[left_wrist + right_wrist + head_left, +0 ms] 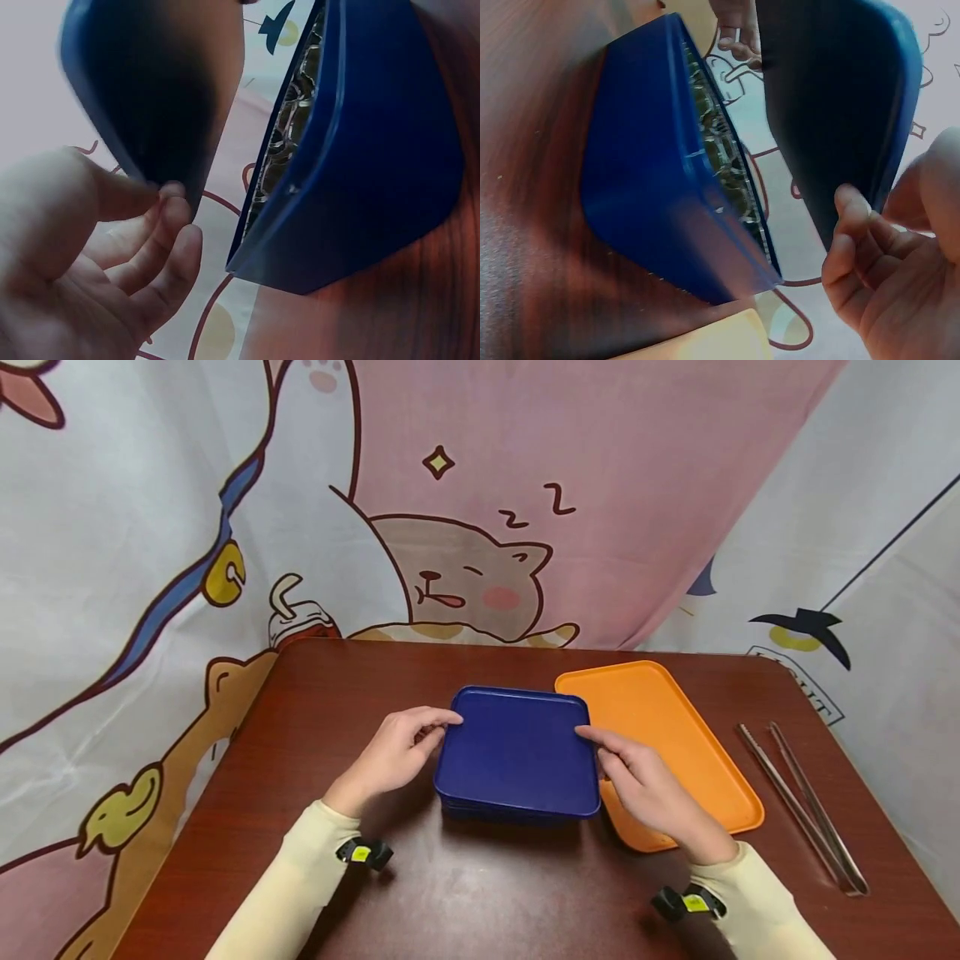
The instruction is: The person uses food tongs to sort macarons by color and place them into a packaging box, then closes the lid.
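Observation:
A dark blue rectangular lid is held between my two hands, raised above a blue box on the table. My left hand pinches the lid's left edge between thumb and fingers. At the opposite edge, my right hand grips it the same way. Both wrist views show a gap between the lid and the box rim. Through that gap, shiny brownish contents fill the box near its top; their kind is unclear. From the head view the lid hides the inside.
An orange tray lies to the right of the box, partly behind my right hand. Metal tongs rest farther right, near the edge of the brown table. A cartoon-printed cloth hangs behind the table.

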`<action>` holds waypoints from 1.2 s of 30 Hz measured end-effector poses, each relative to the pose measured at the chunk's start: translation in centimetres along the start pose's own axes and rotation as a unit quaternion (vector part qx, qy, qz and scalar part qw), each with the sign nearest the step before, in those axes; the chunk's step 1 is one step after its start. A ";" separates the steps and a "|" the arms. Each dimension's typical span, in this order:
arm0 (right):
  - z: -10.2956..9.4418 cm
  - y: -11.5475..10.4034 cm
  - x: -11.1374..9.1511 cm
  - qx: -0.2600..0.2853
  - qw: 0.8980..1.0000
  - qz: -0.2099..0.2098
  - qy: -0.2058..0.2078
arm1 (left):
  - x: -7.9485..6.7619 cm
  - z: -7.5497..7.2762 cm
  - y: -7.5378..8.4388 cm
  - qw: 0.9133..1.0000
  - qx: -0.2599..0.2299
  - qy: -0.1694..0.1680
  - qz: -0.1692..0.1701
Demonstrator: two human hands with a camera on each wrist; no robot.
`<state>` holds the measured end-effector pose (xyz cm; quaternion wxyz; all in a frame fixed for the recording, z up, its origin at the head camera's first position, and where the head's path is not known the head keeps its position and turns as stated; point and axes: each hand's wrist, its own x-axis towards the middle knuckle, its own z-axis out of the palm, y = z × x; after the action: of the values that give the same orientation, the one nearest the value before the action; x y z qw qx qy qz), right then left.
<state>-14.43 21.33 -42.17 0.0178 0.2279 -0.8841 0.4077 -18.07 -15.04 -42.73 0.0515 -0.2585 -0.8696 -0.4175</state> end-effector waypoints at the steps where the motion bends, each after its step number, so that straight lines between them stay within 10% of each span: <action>1: -0.1 -0.1 0.0 0.005 1.000 -0.007 0.003 | 0.0 -0.1 0.0 1.000 0.005 0.002 0.004; 18: -0.4 -1.2 0.2 -0.028 0.983 -0.130 0.126 | 0.1 -1.5 1.9 0.995 0.000 0.080 0.064; 36: 1.2 -1.0 2.3 -0.113 0.977 -0.084 0.161 | 0.4 -0.5 1.5 0.996 0.057 0.043 0.055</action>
<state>-15.90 18.99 -41.72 0.2195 0.2297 -0.8876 0.3334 -17.74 -14.48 -41.20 0.1257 -0.2844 -0.8734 -0.3748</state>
